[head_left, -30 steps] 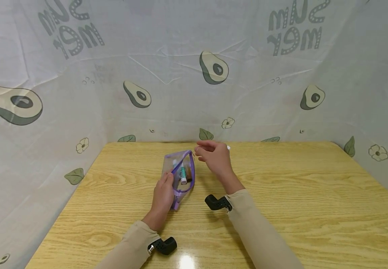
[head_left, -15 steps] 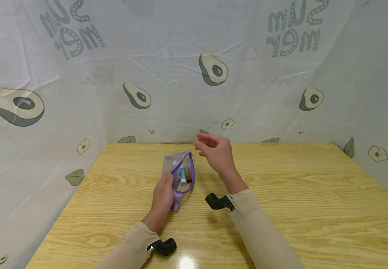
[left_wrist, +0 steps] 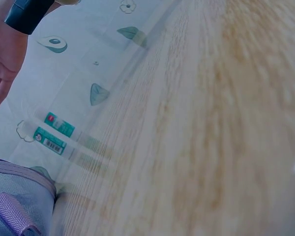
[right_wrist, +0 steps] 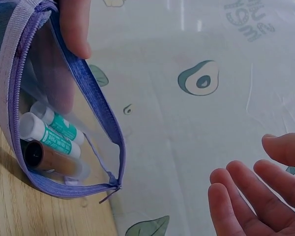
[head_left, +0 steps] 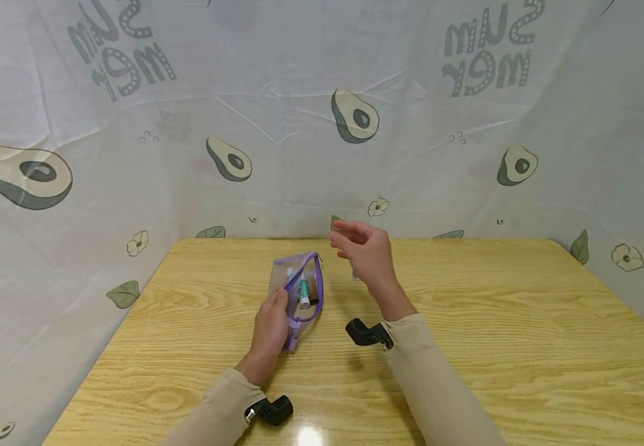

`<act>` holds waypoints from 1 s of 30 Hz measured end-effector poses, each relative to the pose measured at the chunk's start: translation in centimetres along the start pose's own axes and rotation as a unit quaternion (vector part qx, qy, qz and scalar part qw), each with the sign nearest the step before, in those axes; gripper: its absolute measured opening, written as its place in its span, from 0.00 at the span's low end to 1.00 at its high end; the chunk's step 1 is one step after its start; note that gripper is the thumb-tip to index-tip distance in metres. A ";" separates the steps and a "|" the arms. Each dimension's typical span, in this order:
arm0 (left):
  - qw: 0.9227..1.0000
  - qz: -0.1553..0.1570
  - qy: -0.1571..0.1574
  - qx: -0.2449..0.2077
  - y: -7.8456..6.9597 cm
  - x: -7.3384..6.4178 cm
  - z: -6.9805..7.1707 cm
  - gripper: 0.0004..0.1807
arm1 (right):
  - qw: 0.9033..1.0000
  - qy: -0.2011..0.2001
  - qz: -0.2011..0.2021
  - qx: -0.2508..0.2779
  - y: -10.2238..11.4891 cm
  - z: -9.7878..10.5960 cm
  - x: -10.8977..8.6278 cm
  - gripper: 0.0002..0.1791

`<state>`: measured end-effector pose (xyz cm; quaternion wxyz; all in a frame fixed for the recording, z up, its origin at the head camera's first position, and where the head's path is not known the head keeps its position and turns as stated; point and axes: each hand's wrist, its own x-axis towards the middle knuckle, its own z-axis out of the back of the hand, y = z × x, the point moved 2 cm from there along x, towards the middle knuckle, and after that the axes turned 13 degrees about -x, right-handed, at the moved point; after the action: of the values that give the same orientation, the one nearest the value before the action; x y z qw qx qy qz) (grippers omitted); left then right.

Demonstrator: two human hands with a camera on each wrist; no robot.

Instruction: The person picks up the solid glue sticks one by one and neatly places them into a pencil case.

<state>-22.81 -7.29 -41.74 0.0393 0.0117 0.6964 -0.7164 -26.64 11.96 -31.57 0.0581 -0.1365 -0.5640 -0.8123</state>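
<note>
My left hand (head_left: 270, 322) grips the near left side of a see-through mesh zipper pouch (head_left: 288, 259) with purple trim. Its thumb (right_wrist: 77, 29) lies over the zipper edge. The pouch mouth gapes toward the right, and inside lie two white-and-teal lip balm sticks (right_wrist: 56, 140) beside a brown tube (right_wrist: 51, 160) with a dark end. To the right of the pouch, my right hand (head_left: 369, 251) is raised over the table, fingers loosely bent, holding nothing. Two more teal-labelled sticks (left_wrist: 50, 141) stand upright on the table in the left wrist view.
A wood-grain table (head_left: 494, 347) spreads under both arms. Pale cloth (head_left: 288, 186) printed with avocados hangs behind it and at both sides. A small whitish object (head_left: 355, 277) shows partly behind the right hand. Black wrist-worn cameras (head_left: 369, 333) stick out from the sleeves.
My right hand has risen and drawn slightly right, away from the pouch opening. The left hand and pouch have stayed in place. A small whitish object now shows left of the right wrist.
</note>
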 end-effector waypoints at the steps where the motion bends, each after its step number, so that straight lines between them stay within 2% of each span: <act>1: 1.000 -0.001 0.000 0.001 0.0 0.0 0.0 0.30 | 1.000 -0.001 0.001 0.000 0.0 0.0 0.0 0.19; 30: 1.000 0.003 0.004 -0.001 0.0 0.3 0.0 0.30 | 1.000 -0.005 0.002 -0.010 -0.3 0.2 0.2 0.19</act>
<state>-23.11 -7.31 -41.78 0.0391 0.0165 0.6975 -0.7153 -26.87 12.23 -31.76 0.0554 -0.1419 -0.5556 -0.8174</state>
